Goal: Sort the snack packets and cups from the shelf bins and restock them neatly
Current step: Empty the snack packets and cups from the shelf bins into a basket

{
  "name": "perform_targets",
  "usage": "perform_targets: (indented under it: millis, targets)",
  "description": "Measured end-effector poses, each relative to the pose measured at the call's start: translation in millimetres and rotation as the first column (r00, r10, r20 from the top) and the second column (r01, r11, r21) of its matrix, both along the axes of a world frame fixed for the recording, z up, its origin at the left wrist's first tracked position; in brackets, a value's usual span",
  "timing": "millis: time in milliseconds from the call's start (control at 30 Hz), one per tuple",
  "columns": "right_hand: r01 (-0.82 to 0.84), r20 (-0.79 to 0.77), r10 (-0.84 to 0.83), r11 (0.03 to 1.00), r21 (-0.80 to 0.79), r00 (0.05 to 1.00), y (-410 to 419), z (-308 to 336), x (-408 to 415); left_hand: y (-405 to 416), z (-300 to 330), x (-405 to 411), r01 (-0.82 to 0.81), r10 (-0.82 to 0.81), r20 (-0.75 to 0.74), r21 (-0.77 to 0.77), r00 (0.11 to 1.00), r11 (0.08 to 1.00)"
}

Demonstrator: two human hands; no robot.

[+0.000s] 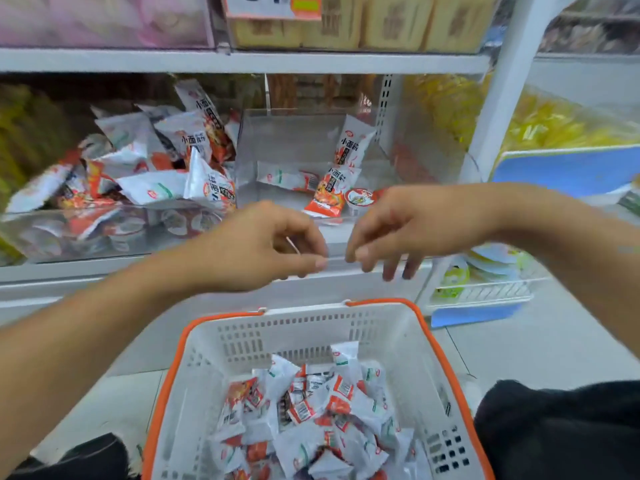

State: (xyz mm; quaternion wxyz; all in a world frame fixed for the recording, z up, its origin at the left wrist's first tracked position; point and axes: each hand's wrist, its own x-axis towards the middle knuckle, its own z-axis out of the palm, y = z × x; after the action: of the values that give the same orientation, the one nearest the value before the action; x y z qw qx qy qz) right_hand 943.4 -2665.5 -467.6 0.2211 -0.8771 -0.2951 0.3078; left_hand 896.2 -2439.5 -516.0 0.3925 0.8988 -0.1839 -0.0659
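My left hand point(263, 247) and my right hand point(398, 226) hover close together in front of the shelf, thumbs nearly meeting, above a white basket with an orange rim point(433, 344). Their fingers are loosely curled and I see nothing held in either. The basket holds a heap of white-and-red snack packets point(311, 414). Behind my hands, a clear middle bin point(249, 147) contains three packets point(349, 147) and a small sealed cup point(360, 197). The clear left bin point(45, 233) is piled with the same kind of packets point(156, 157), with cups beneath them.
Yellow bagged goods point(450, 105) fill the bin to the right, behind a white shelf post point(498, 98). Boxed goods point(363, 26) stand on the shelf above. A low wire rack with lidded cups point(485, 268) stands on the floor at right. My dark-clothed knees flank the basket.
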Motion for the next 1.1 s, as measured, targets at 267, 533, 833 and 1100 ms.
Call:
perform_targets:
  millis: [267,533,833,1100]
  targets:
    - [0.283,0.264,-0.18,0.856,-0.433,0.948,10,11,131,-22,49,152,-0.123,0.116,0.057,0.685,0.992,0.718]
    - [0.159,0.145,-0.097,0.843,-0.514,0.985,20,-38,159,-31,-10,222,-0.015,0.16,-0.175,0.627,0.971,0.779]
    - [0.187,0.167,-0.118,0.85,-0.493,0.979,18,-47,179,-22,-15,234,-0.022,0.164,-0.115,0.751,0.98,0.66]
    - [0.264,0.206,-0.187,0.848,-0.46,0.96,18,-47,176,-23,-18,219,0.007,0.17,-0.148,0.774,0.974,0.633]
